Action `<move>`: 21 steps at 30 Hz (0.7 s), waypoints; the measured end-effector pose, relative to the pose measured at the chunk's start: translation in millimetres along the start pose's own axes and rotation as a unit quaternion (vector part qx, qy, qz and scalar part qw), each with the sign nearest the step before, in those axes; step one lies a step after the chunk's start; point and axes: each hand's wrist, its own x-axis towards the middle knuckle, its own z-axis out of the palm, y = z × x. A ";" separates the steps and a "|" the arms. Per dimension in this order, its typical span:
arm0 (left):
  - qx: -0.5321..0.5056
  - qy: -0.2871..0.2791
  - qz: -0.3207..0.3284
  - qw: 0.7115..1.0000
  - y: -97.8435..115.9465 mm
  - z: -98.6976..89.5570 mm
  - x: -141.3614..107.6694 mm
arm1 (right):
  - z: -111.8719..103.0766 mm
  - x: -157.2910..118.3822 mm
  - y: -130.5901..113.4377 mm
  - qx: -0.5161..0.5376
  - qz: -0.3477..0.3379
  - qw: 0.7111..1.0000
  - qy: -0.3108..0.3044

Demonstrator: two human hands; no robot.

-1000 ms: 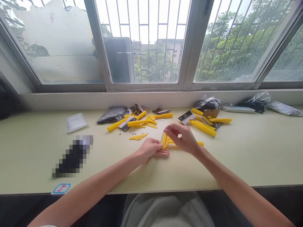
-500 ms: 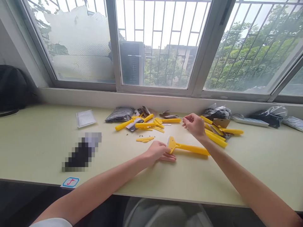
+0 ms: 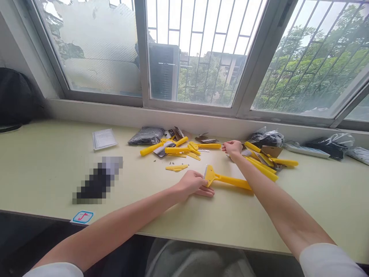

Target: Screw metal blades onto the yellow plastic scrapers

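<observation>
A yellow scraper [image 3: 235, 182] lies on the table with its handle pointing right. My left hand [image 3: 196, 184] grips its head, thumb on top and fingers beneath, and a pale blade edge shows there. Farther back, my right hand [image 3: 233, 147] has its fingers pinched together beside the pile of yellow scrapers [image 3: 263, 163] on the right; whatever they hold is too small to make out. A loose yellow plate [image 3: 176, 168] rests left of centre, with several tiny screws [image 3: 172, 163] around it. Behind it lie more yellow scraper parts [image 3: 178, 150].
Along the back stand a black plastic-wrapped packet [image 3: 146, 135], a clear flat case [image 3: 104, 139], dark bagged items [image 3: 266, 136] and a white power strip [image 3: 307, 150]. A blurred dark object [image 3: 96, 182] lies at left. Windows rise behind the table [image 3: 43, 165].
My right hand has moved slightly back and lower toward the tabletop near the right-hand pile. My left hand keeps its grip on the scraper head. The view has shifted slightly.
</observation>
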 end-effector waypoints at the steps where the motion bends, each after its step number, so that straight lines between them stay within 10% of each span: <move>1: 0.001 0.000 -0.001 1.000 0.2 0.0 -0.4 | 4.8 1.3 1.2 0.007 0.017 1.000 -0.010; 21: 0.004 -0.006 0.006 1.000 -3.0 -2.0 2.2 | 22.2 8.8 3.0 0.120 0.127 0.983 -0.059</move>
